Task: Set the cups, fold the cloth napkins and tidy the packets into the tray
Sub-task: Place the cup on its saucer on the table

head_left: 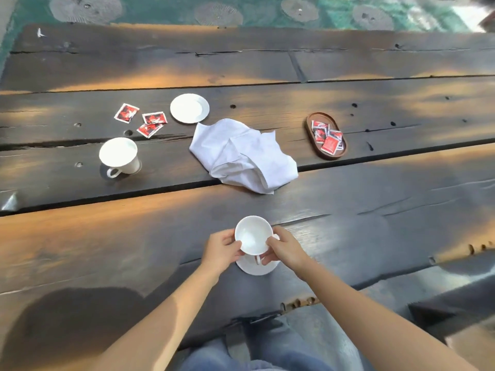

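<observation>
Both hands hold a white cup (252,234) just above a white saucer (257,266) near the table's front edge. My left hand (222,251) grips its left rim and my right hand (285,247) its right side by the handle. A second white cup (119,153) stands at the left, with an empty saucer (189,107) farther back. A crumpled white cloth napkin (242,156) lies in the middle. Three red packets (150,121) lie loose at the back left. An oval wooden tray (310,124) on the right holds several red packets (328,137).
The dark plank table (375,204) has gaps between its boards and a rough front edge. A green patterned carpet (267,12) lies beyond the far edge. My knees in jeans (267,349) show below the table.
</observation>
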Tool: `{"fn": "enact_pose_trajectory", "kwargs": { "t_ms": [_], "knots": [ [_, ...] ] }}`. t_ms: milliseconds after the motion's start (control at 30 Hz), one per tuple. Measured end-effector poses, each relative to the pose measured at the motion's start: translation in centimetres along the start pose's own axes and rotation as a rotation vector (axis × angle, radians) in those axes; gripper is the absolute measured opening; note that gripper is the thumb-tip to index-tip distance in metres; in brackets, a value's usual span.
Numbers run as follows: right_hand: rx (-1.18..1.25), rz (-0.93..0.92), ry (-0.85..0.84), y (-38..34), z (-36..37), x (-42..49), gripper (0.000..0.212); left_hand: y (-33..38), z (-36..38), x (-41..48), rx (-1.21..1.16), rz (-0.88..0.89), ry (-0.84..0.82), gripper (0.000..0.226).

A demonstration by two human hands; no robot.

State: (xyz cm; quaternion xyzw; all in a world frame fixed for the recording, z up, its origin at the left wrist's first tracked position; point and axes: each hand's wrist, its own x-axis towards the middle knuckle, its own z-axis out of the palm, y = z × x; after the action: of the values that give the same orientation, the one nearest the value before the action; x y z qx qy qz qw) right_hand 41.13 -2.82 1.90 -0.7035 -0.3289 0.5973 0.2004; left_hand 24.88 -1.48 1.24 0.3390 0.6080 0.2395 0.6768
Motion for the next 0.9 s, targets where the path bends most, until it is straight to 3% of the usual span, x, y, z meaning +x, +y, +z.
{"fn": "enact_pose_trajectory", "kwargs": {
  "t_ms": [433,667,800,900],
  "knots": [
    [-0.002,0.005,-0.03,3.1,-1.6,0.1,0.025,-1.9,2.5,-0.9,0.066,-0.015,0.066,0.045],
    [-0.063,-0.02,-0.053,3.6,-1.8,0.4,0.025,-2.2,2.6,-1.2,0.066,0.001,0.071,0.043],
    [-0.194,-0.015,-0.045,3.5,-2.3,1.0,0.028,-2.5,2.1,-0.8,0.127,0.027,0.037,0.027],
    [-0.313,-0.064,0.085,2.8,-3.1,1.6,0.028,-2.4,1.4,-0.6,0.145,-0.003,0.058,0.048]
  ]
}}
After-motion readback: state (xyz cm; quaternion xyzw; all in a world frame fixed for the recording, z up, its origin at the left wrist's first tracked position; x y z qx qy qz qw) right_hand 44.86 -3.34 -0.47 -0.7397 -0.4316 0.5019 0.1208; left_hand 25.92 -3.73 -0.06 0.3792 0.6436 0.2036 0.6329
